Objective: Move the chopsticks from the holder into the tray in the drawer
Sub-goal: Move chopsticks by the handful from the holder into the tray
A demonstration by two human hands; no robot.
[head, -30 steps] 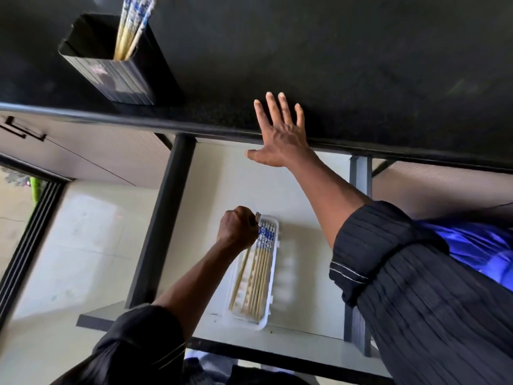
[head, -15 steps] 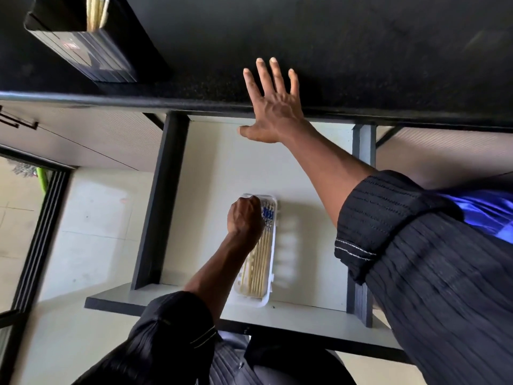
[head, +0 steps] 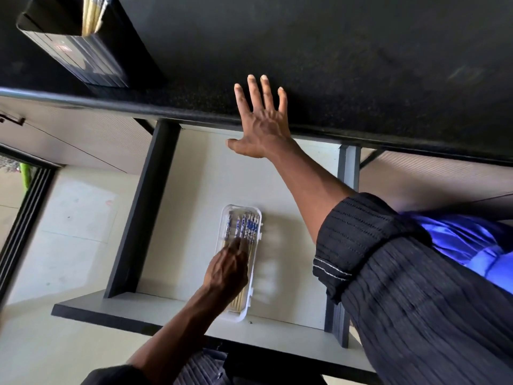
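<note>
The left hand [head: 229, 269] reaches down into the open drawer [head: 194, 195], its fingers loosely extended and resting on the chopsticks [head: 245, 229] that lie lengthwise in the white tray [head: 248, 307]; it grips nothing that can be made out, though the fingertips are blurred. The blue-patterned ends of those chopsticks point toward the back of the drawer, and the plain wooden ends toward its front. The hand and forearm cover the middle of the tray. The tray lies on the pale drawer floor, well apart from both dark side rails. The right hand [head: 261, 120] is spread flat, fingers splayed, on the front edge of the black worktop [head: 361, 65] above the drawer, holding nothing. At the far left of the worktop stands the black holder [head: 80, 59], tilted in the view, with more chopsticks [head: 93, 15] upright inside it. A black ribbed sleeve [head: 402, 273] fills the lower right.
</note>
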